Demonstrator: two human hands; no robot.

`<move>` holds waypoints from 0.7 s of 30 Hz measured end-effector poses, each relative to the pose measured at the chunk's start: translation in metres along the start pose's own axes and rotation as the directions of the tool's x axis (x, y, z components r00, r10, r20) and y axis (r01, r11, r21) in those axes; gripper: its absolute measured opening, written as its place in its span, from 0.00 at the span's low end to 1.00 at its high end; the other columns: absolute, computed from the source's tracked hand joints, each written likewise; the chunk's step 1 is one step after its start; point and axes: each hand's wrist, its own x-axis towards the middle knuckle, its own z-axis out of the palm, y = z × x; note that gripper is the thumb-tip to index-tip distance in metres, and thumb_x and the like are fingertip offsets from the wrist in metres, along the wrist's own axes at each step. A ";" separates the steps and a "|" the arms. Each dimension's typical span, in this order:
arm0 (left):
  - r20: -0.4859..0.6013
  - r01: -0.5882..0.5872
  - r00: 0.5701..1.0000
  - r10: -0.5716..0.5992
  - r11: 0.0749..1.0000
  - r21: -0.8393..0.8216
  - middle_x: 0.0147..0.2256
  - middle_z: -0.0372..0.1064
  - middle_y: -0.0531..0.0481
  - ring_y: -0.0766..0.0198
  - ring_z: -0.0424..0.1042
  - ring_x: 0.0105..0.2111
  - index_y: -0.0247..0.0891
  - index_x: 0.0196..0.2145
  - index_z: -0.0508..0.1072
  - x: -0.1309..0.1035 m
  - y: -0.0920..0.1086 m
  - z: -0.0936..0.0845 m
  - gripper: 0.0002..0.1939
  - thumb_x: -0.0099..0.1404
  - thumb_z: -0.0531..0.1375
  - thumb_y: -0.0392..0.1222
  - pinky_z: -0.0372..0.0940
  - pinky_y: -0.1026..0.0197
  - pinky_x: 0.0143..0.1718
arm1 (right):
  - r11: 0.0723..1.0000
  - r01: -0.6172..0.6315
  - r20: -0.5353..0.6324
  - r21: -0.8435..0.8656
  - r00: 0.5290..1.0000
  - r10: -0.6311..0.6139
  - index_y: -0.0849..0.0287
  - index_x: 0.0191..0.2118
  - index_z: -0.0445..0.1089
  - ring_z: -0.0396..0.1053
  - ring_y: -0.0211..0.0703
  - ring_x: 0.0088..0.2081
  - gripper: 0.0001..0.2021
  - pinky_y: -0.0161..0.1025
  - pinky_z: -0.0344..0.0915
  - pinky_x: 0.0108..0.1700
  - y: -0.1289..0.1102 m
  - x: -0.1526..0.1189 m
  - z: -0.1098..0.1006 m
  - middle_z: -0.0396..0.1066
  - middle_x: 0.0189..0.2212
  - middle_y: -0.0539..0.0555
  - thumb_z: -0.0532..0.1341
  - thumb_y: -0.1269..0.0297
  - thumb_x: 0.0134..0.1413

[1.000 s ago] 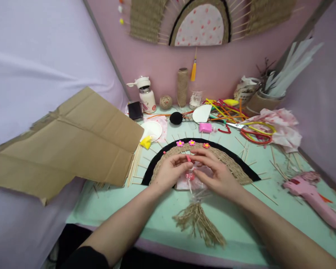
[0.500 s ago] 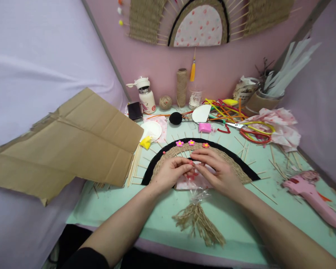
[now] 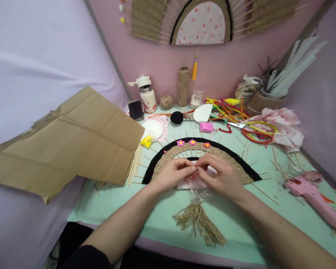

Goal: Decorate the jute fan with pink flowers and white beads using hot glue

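Observation:
My left hand (image 3: 175, 172) and my right hand (image 3: 220, 173) meet fingertip to fingertip, each closed in a pinch. Between them is a tiny piece of red modelling clay, now almost wholly covered by the fingers. Below the hands lies a crinkled clear plastic bag (image 3: 200, 195) with red bits inside. Behind is a half-round woven fan (image 3: 170, 154) with a black rim and wooden sticks. Along its top sit a pink flower (image 3: 180, 143), a second pink flower (image 3: 192, 142) and a red flower (image 3: 207, 145). A small red ball (image 3: 165, 151) is on its left part.
A twine tassel (image 3: 200, 224) lies in front. Cardboard (image 3: 92, 138) leans at left. Behind the fan are a pink clay packet (image 3: 206, 127), a black ball (image 3: 176, 117), scissors (image 3: 236, 125) and an open bottle (image 3: 148, 98). A pink glue gun (image 3: 310, 194) lies right.
My right fingers have come down and closed against my left fingertips. The red piece that showed there is now mostly hidden. The view has shifted slightly.

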 end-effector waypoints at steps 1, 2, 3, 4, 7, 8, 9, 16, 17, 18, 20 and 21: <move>-0.005 0.001 1.000 -0.001 1.000 -0.005 0.28 0.73 0.50 0.70 0.67 0.27 0.35 0.29 0.76 0.000 0.001 -0.001 0.12 0.54 0.68 0.47 0.61 0.65 0.32 | 1.000 -0.026 -0.023 -0.006 0.999 0.026 0.57 0.31 0.69 0.68 0.41 0.30 0.06 0.39 0.64 0.32 0.001 0.000 -0.001 0.70 0.27 0.51 0.59 0.75 0.56; -0.014 0.002 1.000 -0.002 1.000 -0.020 0.29 0.73 0.50 0.70 0.67 0.28 0.35 0.30 0.76 0.000 0.002 -0.002 0.12 0.54 0.68 0.46 0.61 0.65 0.32 | 0.998 -0.057 -0.055 -0.005 0.997 0.057 0.57 0.30 0.68 0.68 0.41 0.30 0.06 0.39 0.64 0.33 0.002 0.000 -0.003 0.70 0.27 0.51 0.59 0.75 0.55; -0.026 0.005 1.000 -0.006 0.999 -0.046 0.29 0.73 0.50 0.70 0.67 0.28 0.35 0.30 0.77 0.000 0.003 -0.004 0.11 0.53 0.69 0.45 0.61 0.65 0.33 | 0.996 -0.094 -0.090 0.005 0.991 0.094 0.57 0.30 0.68 0.68 0.41 0.31 0.06 0.39 0.65 0.33 0.004 0.001 -0.005 0.70 0.28 0.51 0.59 0.75 0.55; -0.041 0.009 0.999 -0.013 0.996 -0.084 0.29 0.74 0.50 0.71 0.67 0.28 0.35 0.31 0.77 0.000 0.005 -0.005 0.12 0.53 0.69 0.45 0.60 0.65 0.33 | 0.991 -0.134 -0.122 0.023 0.983 0.135 0.57 0.31 0.69 0.69 0.42 0.32 0.06 0.40 0.65 0.34 0.006 0.001 -0.007 0.70 0.29 0.52 0.60 0.74 0.55; -0.083 0.023 0.996 -0.042 0.976 -0.215 0.31 0.74 0.49 0.71 0.67 0.28 0.35 0.36 0.79 0.001 0.009 -0.011 0.15 0.50 0.70 0.44 0.60 0.65 0.33 | 0.972 -0.222 -0.173 0.074 0.957 0.231 0.56 0.33 0.71 0.70 0.43 0.33 0.04 0.40 0.67 0.34 0.011 0.002 -0.014 0.72 0.31 0.53 0.60 0.71 0.56; -0.093 0.025 0.994 -0.048 0.970 -0.241 0.31 0.74 0.49 0.72 0.66 0.28 0.35 0.37 0.79 0.001 0.010 -0.012 0.17 0.49 0.71 0.44 0.60 0.65 0.33 | 0.968 -0.236 -0.172 0.079 0.954 0.247 0.56 0.33 0.71 0.71 0.43 0.34 0.03 0.40 0.67 0.35 0.011 0.002 -0.015 0.72 0.31 0.53 0.60 0.70 0.56; -0.100 0.022 0.994 -0.049 0.968 -0.249 0.31 0.73 0.49 0.72 0.65 0.28 0.35 0.37 0.79 0.001 0.011 -0.012 0.17 0.48 0.71 0.44 0.60 0.65 0.33 | 0.967 -0.244 -0.166 0.076 0.953 0.253 0.56 0.34 0.71 0.71 0.44 0.34 0.03 0.41 0.67 0.35 0.011 0.002 -0.017 0.73 0.32 0.54 0.61 0.69 0.57; -0.109 -0.021 0.994 0.003 0.987 -0.159 0.17 0.59 0.57 0.76 0.54 0.18 0.33 0.23 0.71 0.004 0.005 -0.015 0.22 0.50 0.69 0.57 0.49 0.68 0.21 | 0.972 -0.231 -0.092 0.049 0.968 0.234 0.55 0.34 0.72 0.72 0.44 0.35 0.04 0.41 0.68 0.37 0.007 0.004 -0.024 0.73 0.33 0.54 0.60 0.68 0.57; -0.101 -0.006 0.995 -0.008 0.990 -0.138 0.16 0.59 0.57 0.76 0.53 0.17 0.33 0.22 0.71 0.003 0.005 -0.016 0.24 0.52 0.66 0.59 0.49 0.68 0.21 | 0.972 -0.229 -0.077 0.048 0.970 0.232 0.55 0.34 0.72 0.72 0.44 0.35 0.04 0.41 0.68 0.37 0.007 0.004 -0.025 0.73 0.33 0.53 0.60 0.68 0.57; -0.079 0.011 0.997 -0.020 0.994 -0.112 0.16 0.61 0.56 0.76 0.54 0.17 0.32 0.23 0.72 0.003 0.005 -0.016 0.24 0.53 0.65 0.60 0.49 0.68 0.21 | 0.973 -0.226 -0.065 0.046 0.971 0.228 0.55 0.34 0.72 0.72 0.43 0.35 0.04 0.40 0.68 0.37 0.007 0.004 -0.026 0.73 0.33 0.53 0.60 0.68 0.57; -0.002 0.041 0.999 -0.041 0.998 -0.049 0.21 0.68 0.52 0.75 0.60 0.19 0.32 0.28 0.75 0.002 0.006 -0.016 0.22 0.54 0.66 0.57 0.54 0.68 0.23 | 0.975 -0.218 -0.041 0.039 0.975 0.219 0.55 0.34 0.72 0.72 0.43 0.34 0.03 0.40 0.68 0.37 0.008 0.004 -0.027 0.73 0.33 0.53 0.60 0.68 0.57; 0.042 0.049 0.998 -0.048 0.999 -0.016 0.25 0.72 0.50 0.73 0.64 0.22 0.32 0.32 0.76 0.002 0.007 -0.015 0.20 0.54 0.67 0.54 0.58 0.67 0.25 | 0.976 -0.216 -0.029 0.034 0.976 0.217 0.55 0.34 0.72 0.72 0.43 0.34 0.03 0.39 0.67 0.37 0.009 0.004 -0.028 0.74 0.33 0.52 0.60 0.68 0.58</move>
